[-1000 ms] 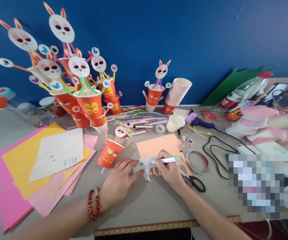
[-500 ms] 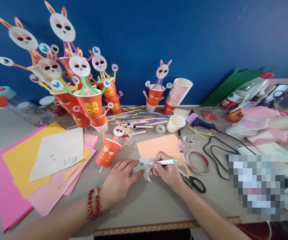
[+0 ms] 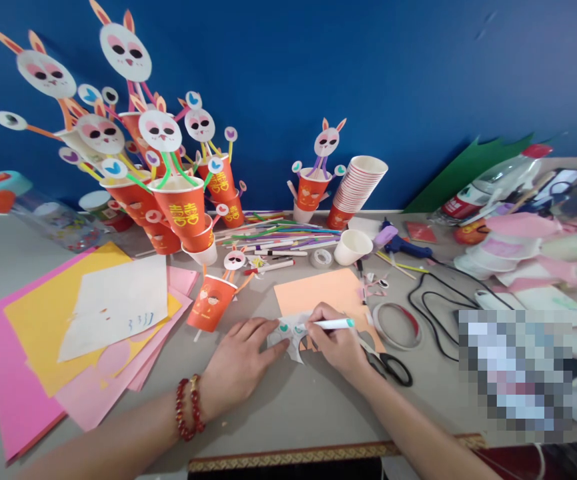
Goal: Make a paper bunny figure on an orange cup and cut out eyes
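My right hand point(image 3: 337, 347) grips a white marker point(image 3: 335, 324) with a teal end, its tip at a small cut piece of white paper point(image 3: 293, 347). Two teal heart-like marks show on that paper. My left hand point(image 3: 243, 357) lies flat with fingers stretched out, the fingertips pressing the paper's left side. Under and behind the paper is an orange sheet point(image 3: 318, 291). Black-handled scissors point(image 3: 395, 369) lie beside my right wrist, partly hidden by it. A red paper cup with a rabbit head point(image 3: 211, 303) stands tilted just beyond my left hand.
Several rabbit-topped red cups point(image 3: 181, 210) stand at the back left. Colored paper sheets point(image 3: 23, 360) cover the left side. A stack of paper cups point(image 3: 361, 183), a glue gun point(image 3: 408, 247), a tape roll point(image 3: 397, 326) and a black cable point(image 3: 421, 313) lie to the right.
The tilted rabbit cup near my left hand has shifted slightly to the left. Both hands and the marker stay in nearly the same place.
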The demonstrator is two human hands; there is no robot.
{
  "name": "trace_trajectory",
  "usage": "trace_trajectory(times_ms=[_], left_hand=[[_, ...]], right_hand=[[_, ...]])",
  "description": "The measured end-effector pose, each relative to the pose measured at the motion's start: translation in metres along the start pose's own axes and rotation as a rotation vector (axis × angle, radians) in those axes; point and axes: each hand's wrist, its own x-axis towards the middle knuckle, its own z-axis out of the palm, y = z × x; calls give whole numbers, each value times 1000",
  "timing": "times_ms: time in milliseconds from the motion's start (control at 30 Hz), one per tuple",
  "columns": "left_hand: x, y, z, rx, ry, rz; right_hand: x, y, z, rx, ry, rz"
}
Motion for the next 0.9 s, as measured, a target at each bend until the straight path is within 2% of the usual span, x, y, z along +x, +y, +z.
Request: trace_trajectory(times_ms=[900], left_hand=[[0,0,2,7,6,6]], right_hand=[[-1,5,0,-36,-24,-2]])
